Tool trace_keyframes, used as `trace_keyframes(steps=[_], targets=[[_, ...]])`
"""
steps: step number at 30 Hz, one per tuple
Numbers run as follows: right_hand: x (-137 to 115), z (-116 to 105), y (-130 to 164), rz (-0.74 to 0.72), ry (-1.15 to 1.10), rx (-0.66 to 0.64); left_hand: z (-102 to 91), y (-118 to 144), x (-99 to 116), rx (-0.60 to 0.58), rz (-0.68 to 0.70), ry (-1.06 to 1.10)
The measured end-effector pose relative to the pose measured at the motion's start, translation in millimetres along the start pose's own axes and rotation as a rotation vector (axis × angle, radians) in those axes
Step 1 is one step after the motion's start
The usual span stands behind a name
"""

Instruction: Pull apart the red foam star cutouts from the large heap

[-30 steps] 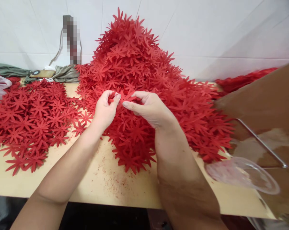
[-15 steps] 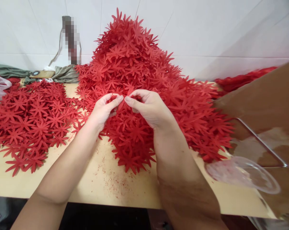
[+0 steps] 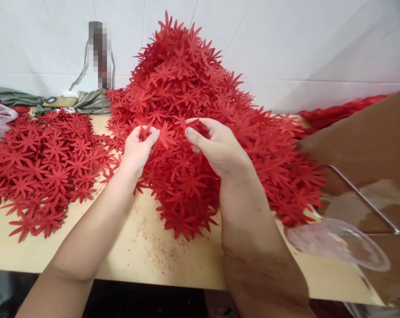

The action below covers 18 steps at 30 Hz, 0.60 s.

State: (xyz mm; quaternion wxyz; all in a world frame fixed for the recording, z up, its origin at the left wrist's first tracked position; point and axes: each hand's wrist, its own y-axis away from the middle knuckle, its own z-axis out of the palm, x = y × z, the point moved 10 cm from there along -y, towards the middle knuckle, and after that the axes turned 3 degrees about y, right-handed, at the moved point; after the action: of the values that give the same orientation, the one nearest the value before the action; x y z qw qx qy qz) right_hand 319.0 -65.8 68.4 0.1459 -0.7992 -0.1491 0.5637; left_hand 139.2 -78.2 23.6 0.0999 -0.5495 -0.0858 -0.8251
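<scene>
A pale wooden table carries a tall heap of red flower cutouts at twelve o'clock, a flatter spread at nine o'clock.

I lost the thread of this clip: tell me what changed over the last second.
The hands, thumbs nearly touching half a second ago, have drawn apart. The left hand shifted left with red cut-outs pinched in its fingers; the right hand moved slightly right and up, curled around more. A flower cut-out now shows between them. The big red heap, the flat spread and the table stayed put.
</scene>
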Motion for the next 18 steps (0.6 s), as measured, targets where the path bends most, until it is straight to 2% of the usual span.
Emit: trace_keyframes(steps=[2, 6, 18], targets=[[3.8, 0.1, -1.4, -0.007, 0.017, -0.009, 3.7, 0.7, 2.0, -0.022, 0.039, 0.0], [14.3, 6.7, -1.9, 0.085, -0.103, -0.062, 10.2, 2.8, 1.7, -0.074, 0.032, 0.032], [11.2, -2.8, -2.9, 0.12, -0.131, 0.04, 16.2, 6.9, 2.0, -0.083, 0.029, -0.065]])
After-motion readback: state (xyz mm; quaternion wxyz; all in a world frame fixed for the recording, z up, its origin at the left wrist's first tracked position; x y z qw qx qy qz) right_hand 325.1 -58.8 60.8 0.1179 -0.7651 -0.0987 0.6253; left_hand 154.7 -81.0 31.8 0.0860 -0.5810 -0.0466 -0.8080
